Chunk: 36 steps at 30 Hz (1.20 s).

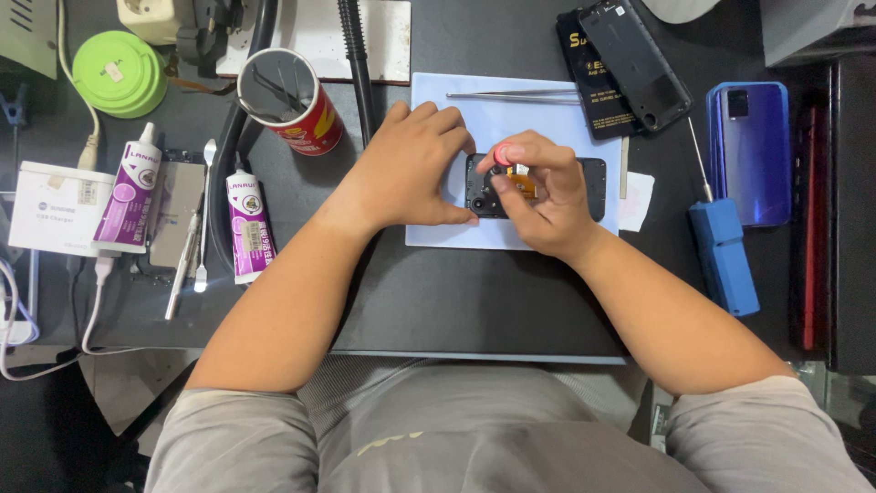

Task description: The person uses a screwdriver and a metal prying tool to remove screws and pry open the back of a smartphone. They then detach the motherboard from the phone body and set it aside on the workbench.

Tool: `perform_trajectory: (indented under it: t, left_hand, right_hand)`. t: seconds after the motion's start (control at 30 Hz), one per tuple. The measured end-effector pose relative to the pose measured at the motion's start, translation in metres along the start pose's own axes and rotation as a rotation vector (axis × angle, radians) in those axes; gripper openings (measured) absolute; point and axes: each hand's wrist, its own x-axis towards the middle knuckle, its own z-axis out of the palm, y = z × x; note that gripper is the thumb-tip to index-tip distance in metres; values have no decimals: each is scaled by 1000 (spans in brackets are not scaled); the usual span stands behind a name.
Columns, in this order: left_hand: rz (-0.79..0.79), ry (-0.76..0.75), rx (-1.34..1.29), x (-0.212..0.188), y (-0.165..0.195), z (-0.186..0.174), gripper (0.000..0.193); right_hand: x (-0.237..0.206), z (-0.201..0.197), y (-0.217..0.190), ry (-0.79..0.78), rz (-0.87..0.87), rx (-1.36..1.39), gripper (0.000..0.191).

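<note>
An opened black phone body (591,187) lies flat on a pale blue mat (511,110) on the dark desk. My left hand (406,169) rests on the phone's left end, fingers curled over its edge, steadying it. My right hand (538,192) is pinched on a small red-tipped tool (503,154) held down onto the phone's inside, near an orange flex strip (523,185). Much of the phone's middle is hidden under both hands.
Metal tweezers (511,95) lie at the mat's top. A black phone back frame (636,62) and a blue phone (750,151) sit at right, with a blue-handled screwdriver (723,251). At left are two purple glue tubes (130,187), a red cup (292,100), a green lid (119,71), a white box (57,208).
</note>
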Motion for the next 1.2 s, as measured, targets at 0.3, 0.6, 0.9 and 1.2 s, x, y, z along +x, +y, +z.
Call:
perform_trajectory:
  t: [0.3, 0.6, 0.9, 1.2]
  left_hand:
    - [-13, -1, 4, 0, 1, -3, 70]
    - [-11, -12, 12, 1, 3, -5, 70]
    - [-16, -7, -8, 1, 2, -3, 71]
    - [-27, -26, -1, 1, 2, -2, 70]
  right_hand:
    - [-1, 4, 2, 83, 0, -7, 50]
    - [-1, 3, -2, 54, 62, 41, 51]
    - [-2, 1, 2, 56, 31, -8, 47]
    - [0, 0, 1, 60, -55, -101, 55]
